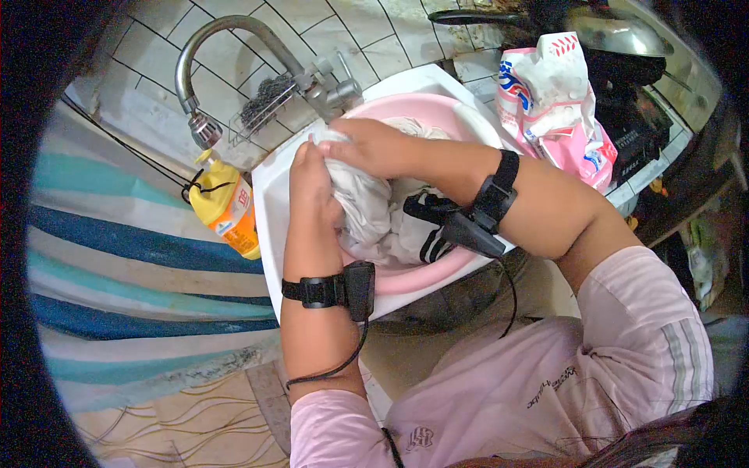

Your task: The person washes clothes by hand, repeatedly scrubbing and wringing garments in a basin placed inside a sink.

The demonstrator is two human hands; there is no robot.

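Observation:
A white cloth [363, 204] is bunched up between my two hands over a pink basin [429, 274], which sits in the white sink [271, 204]. My left hand [310, 178] grips the cloth from the left side, fingers pointing up. From the right, my right hand [360, 148] is wrapped round the cloth's upper end, touching the left fingertips. The lower folds of cloth rest in the basin, beside a piece with black stripes [437, 243]. Part of the basin is hidden under my right forearm.
A curved metal faucet [226, 22] rises at the back left, with a wire rack [261, 117] beside it. A yellow bottle [226, 204] hangs left of the sink. Pink-and-white detergent bags [555, 101] and a lidded pan [616, 35] stand at the right.

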